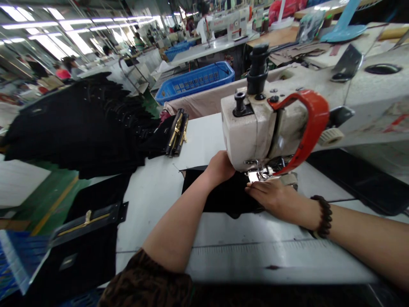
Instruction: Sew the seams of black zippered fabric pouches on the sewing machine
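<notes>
A black fabric piece (pixel 223 196) lies flat on the white sewing table (pixel 159 200), partly under the head of a sewing machine (pixel 243 132) with a red lever guard. My left hand (pixel 223 167) rests on the fabric's far edge, left of the needle area; its fingertips are hidden behind the machine head. My right hand (pixel 271 196), with a beaded bracelet on the wrist, lies palm down on the fabric's right side. Its fingers are stretched forward beside the lit presser foot (pixel 254 176).
Black pieces with gold zippers (pixel 177 132) lie at the table's far left edge, beside a large black fabric stack (pixel 73 123). Another zippered piece (pixel 86 224) hangs at the left. Behind stands a blue basket (pixel 198 81); a dark flat piece (pixel 358 179) lies right.
</notes>
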Demonstrator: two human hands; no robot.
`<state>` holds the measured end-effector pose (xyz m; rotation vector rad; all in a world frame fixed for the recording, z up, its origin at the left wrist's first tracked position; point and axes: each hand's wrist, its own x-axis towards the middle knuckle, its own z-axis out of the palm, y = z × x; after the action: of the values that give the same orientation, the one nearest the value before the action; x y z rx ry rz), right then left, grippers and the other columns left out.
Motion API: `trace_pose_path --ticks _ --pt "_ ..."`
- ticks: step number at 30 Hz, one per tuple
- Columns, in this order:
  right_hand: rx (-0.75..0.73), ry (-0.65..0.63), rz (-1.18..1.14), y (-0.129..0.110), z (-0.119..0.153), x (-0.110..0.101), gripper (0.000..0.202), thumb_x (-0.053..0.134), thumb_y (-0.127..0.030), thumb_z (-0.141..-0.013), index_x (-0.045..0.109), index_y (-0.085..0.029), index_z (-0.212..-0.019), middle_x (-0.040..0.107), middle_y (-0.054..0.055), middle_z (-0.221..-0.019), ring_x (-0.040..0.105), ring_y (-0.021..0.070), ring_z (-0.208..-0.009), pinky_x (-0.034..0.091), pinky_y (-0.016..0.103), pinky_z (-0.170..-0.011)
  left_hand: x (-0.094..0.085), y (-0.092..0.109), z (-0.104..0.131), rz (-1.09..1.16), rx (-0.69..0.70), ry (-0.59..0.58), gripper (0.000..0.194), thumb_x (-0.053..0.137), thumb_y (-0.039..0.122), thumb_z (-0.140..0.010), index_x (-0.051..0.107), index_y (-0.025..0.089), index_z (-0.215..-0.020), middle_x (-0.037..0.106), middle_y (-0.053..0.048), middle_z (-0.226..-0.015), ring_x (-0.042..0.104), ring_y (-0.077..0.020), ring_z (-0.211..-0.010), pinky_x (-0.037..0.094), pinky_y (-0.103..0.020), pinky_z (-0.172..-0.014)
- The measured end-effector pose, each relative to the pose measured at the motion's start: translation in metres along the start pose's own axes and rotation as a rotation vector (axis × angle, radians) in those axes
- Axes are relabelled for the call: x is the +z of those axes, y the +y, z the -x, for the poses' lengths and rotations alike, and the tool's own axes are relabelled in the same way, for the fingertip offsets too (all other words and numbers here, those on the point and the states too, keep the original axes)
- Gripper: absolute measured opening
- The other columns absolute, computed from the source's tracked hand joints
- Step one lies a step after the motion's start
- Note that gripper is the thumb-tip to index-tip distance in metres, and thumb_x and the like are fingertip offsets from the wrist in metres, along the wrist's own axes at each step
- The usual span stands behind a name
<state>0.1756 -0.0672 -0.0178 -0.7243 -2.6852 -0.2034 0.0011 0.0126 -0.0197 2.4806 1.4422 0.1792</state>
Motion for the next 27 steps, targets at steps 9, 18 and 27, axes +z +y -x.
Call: trace_pose_path --ticks 9,18,27 --pt "0.089 0.064 0.046 -0.001 -0.001 -0.003 0.019 0.046 -0.003 -0.078 0.062 -0.012 -0.082 0.064 0.008 -0.079 0.060 0.0193 -0.068 0.044 0.026 -0.056 -0.039 0.020 0.029 -0.047 0.023 0.013 0.021 0.052 0.018 -0.082 0.061 0.015 -0.100 0.061 -0.010 -0.106 0.056 -0.0241 -0.099 0.045 -0.032 -0.086" --pt "0.041 0.158 -0.054 0.000 0.013 -0.013 0.028 0.035 -0.014 -0.090 0.054 -0.015 -0.069 0.056 0.003 -0.068 0.048 0.0128 -0.053 0.034 0.026 -0.047 -0.023 0.037 0.096 -0.105 0.389 0.007 0.046 0.065 0.027 -0.076 0.053 0.006 -0.115 0.055 -0.015 -0.118 0.051 -0.0250 -0.111 0.044 -0.037 -0.094" --pt "-0.027 0.160 -0.115 0.000 0.015 -0.022 0.020 0.039 -0.012 -0.090 0.058 -0.011 -0.088 0.058 0.004 -0.072 0.052 0.0138 -0.062 0.041 0.026 -0.058 -0.021 0.016 0.087 0.339 0.308 0.089 0.015 0.052 0.012 -0.084 0.064 0.010 -0.092 0.067 -0.007 -0.097 0.062 -0.0151 -0.092 0.049 -0.026 -0.084"
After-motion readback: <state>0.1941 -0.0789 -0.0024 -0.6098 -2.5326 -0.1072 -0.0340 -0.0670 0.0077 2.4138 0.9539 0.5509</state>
